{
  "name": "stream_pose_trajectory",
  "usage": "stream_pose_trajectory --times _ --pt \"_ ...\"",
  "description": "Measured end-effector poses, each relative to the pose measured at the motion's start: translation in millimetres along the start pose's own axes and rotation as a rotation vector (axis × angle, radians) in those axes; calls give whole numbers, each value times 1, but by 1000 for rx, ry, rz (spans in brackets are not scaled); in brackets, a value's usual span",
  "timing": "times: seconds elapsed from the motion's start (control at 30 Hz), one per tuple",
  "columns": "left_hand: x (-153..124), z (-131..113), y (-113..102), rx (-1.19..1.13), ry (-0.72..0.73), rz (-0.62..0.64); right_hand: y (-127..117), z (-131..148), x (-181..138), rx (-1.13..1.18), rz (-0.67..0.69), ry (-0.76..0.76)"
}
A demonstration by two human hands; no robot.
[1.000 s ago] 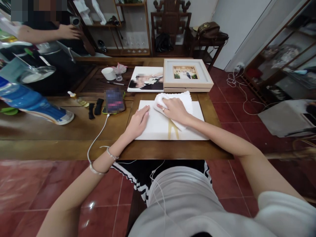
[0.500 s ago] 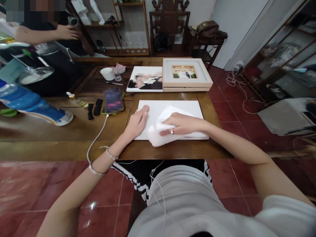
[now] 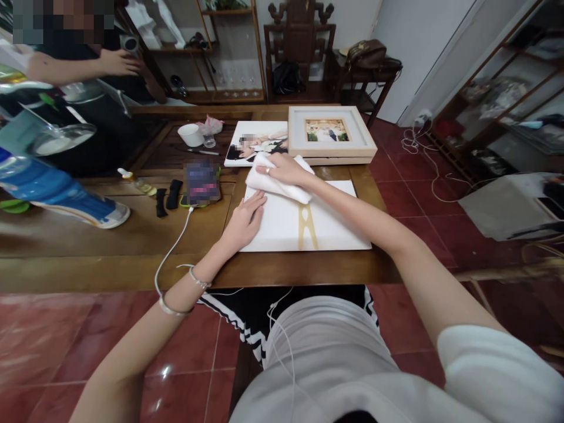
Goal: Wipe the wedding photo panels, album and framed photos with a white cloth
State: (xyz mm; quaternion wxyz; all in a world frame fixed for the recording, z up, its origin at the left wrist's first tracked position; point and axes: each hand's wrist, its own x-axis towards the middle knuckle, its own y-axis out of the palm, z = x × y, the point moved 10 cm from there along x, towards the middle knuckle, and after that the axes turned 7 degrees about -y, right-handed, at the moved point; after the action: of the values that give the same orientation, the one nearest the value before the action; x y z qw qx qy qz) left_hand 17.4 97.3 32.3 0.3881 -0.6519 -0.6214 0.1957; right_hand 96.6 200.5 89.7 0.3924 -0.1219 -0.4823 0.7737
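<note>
A white rectangular panel (image 3: 341,232) lies flat on the wooden table in front of me, with a tan, A-shaped stand piece or mark (image 3: 304,229) on its face. Stretched out on the panel's left side, my left hand (image 3: 244,222) rests with its fingers extended and nothing in them. My right hand (image 3: 288,169) presses a folded white cloth (image 3: 275,187) over the panel's far left part. The fingers partly sink into the cloth. Beneath the cloth and right forearm, parts of the panel are hidden.
Beyond the panel are a photo print (image 3: 240,150) and a framed photo on a box (image 3: 370,147). To the left stand a phone (image 3: 200,183) on a cable, a small dropper bottle (image 3: 143,185), a white cup (image 3: 191,135) and a large blue bottle (image 3: 66,188). Another person's hand (image 3: 121,61) holds a cylindrical object.
My right hand has slid the cloth from the panel's near middle to its far left, uncovering the tan A-shape. My left hand stays in place on the left side.
</note>
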Motion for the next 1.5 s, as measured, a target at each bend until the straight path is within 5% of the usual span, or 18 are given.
stream_pose_trajectory --times 0.23,0.5,0.6,0.7,0.97,1.1,1.37,1.5 --pt "-1 -1 -2 5 11 -13 1 -3 2 -42 37 -36" --pt "-1 -1 -1 -7 2 -7 -69 -86 -107 35 -107 198" --pt "-1 -1 -1 -6 -3 -5 -85 -97 -148 1 -219 248" --pt "-2 -1 -2 0 -5 -3 -80 -81 -178 -17 -188 233" --pt "-2 -1 -2 -2 -11 4 -39 -13 -237 144 218 145" --pt "-2 -1 -2 -3 -15 2 -50 -31 -220 125 117 174" --pt "-2 0 -2 3 -12 1 -80 -112 -137 145 -185 319" --pt "-2 -1 -3 3 -8 -3 -81 -118 -130 143 -239 320"
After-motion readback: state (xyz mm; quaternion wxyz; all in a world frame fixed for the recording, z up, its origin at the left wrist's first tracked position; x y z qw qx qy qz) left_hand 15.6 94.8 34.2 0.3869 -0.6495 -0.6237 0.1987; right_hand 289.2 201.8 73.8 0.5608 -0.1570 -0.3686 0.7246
